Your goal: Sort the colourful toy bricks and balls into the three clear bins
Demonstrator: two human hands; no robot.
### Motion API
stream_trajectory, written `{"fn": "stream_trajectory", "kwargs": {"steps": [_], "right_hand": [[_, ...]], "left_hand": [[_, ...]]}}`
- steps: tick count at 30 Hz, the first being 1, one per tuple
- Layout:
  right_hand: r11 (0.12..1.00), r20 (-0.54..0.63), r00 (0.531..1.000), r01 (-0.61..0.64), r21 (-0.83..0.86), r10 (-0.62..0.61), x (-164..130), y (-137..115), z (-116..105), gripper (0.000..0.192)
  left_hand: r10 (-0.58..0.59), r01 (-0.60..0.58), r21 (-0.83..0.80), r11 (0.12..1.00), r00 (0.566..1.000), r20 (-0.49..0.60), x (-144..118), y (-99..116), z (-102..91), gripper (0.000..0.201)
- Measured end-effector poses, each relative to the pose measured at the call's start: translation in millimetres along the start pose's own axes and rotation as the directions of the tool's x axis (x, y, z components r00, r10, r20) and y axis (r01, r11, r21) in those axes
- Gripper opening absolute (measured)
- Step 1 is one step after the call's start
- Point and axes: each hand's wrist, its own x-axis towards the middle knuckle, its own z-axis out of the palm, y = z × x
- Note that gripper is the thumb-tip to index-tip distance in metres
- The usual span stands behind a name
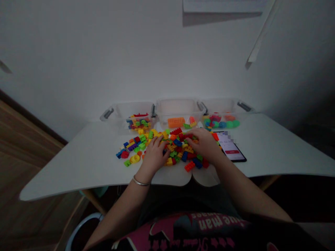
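Note:
A heap of mixed toy building bricks (pixel 180 148) in red, yellow, green, blue and orange lies on the white table. My left hand (pixel 155 153) rests over the heap's left part, fingers spread among the bricks, with no brick visibly gripped. Across from it, my right hand (pixel 205 143) reaches into the upper right of the heap. Its thumb and fingers are apart, close to a red brick (pixel 181 137) and a blue brick (pixel 178 143); its fingertips are partly hidden. Near my left hand lie a yellow round piece (pixel 135 159) and a purple brick (pixel 131 145).
Three clear bins stand along the wall: the left bin (pixel 131 106) holds mixed pieces, the middle bin (pixel 179 106) an orange block (pixel 176 122), the right bin (pixel 220 104) round colored pieces. A lit phone (pixel 231 148) lies right of the heap. The table's front edge has a notch.

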Motion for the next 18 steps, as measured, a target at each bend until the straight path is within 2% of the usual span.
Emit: {"fn": "stream_trajectory", "kwargs": {"steps": [2, 5, 15, 18], "right_hand": [[0.997, 0.115, 0.993, -0.009, -0.083, 0.019, -2.1, -11.4, 9.9, 0.020], [0.985, 0.193, 0.980, -0.017, -0.173, 0.051, -0.1, -17.6, 21.4, 0.023], [0.975, 0.201, 0.978, -0.008, -0.224, 0.055, 2.8, -7.6, 35.2, 0.026], [0.975, 0.174, 0.982, -0.034, -0.221, 0.073, 3.0, -7.8, 36.9, 0.022]], "left_hand": [[0.005, -0.005, 0.001, 1.000, 1.000, -0.005, -0.2, 0.7, -1.0, 0.033], [-0.002, 0.002, -0.003, 1.000, 1.000, -0.004, -0.7, 0.8, -2.4, 0.033], [-0.006, 0.006, -0.017, 1.000, 1.000, -0.002, -1.8, -1.0, -1.4, 0.033], [0.000, -0.001, -0.014, 1.000, 1.000, -0.009, -1.4, -0.5, -1.2, 0.033]]}}
